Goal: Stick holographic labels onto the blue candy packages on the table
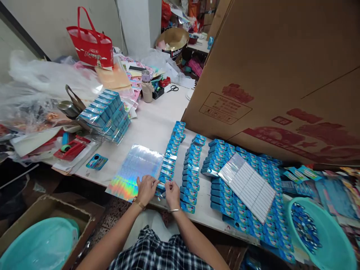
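Observation:
My left hand [146,188] and my right hand [172,194] meet at the near edge of the white table [157,123]. Both pinch a small blue box [161,187] at the near end of a row of blue boxes [171,153]. My left hand rests partly on a shiny holographic sticker sheet [135,170]. A second row of blue boxes [191,172] runs just right of my right hand. Further right, a lined label sheet [249,185] lies on a wide spread of the same boxes [225,180].
A big cardboard box [275,75] leans over the table's right side. Wrapped blue box packs [105,110] sit at left, near plastic bags and a red bag [91,41]. Teal basins stand at lower left [39,245] and lower right [323,236]. Scissors [173,88] lie further back.

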`<state>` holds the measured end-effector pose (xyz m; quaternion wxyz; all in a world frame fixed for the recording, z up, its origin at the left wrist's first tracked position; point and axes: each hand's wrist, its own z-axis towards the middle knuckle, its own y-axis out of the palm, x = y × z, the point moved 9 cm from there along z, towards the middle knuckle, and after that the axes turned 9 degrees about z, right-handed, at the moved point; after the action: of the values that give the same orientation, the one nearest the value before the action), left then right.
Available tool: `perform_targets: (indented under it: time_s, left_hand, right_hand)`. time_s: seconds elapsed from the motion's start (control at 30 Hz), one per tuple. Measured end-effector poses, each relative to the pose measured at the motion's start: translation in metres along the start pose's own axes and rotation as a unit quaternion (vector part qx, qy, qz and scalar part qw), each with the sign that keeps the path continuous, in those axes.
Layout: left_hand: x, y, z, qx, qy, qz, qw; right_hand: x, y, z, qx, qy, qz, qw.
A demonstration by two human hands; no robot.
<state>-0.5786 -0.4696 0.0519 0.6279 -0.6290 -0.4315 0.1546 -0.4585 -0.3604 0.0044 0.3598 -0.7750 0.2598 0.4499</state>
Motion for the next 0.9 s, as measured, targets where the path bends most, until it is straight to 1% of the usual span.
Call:
perform_targets:
  time_s: [0.17, 0.3, 0.4, 0.5, 0.7, 0.9]
  left_hand:
    - [-0.010, 0.012, 0.035, -0.021, 0.028, 0.019, 0.999]
    - [-0.012, 0.024, 0.049, -0.042, 0.028, 0.011, 0.999]
    - [-0.010, 0.029, 0.053, -0.042, 0.036, 0.008, 0.998]
    - [-0.007, 0.033, 0.056, -0.047, 0.044, 0.013, 0.998]
    - [-0.009, 0.040, 0.056, -0.069, 0.041, 0.012, 0.997]
    - [-0.012, 0.046, 0.057, -0.081, 0.030, -0.001, 0.996]
  right_hand:
    - [-0.003, 0.012, 0.015, 0.033, 0.016, -0.045, 0.998]
    - [-0.004, 0.013, 0.020, 0.049, 0.026, -0.097, 0.994]
    - [-0.004, 0.012, 0.021, 0.056, 0.029, -0.157, 0.986]
    - [-0.003, 0.011, 0.023, 0.061, 0.030, -0.187, 0.980]
    - [0.003, 0.013, 0.026, 0.052, 0.040, -0.212, 0.975]
    - [0.008, 0.014, 0.028, 0.047, 0.029, -0.206, 0.977]
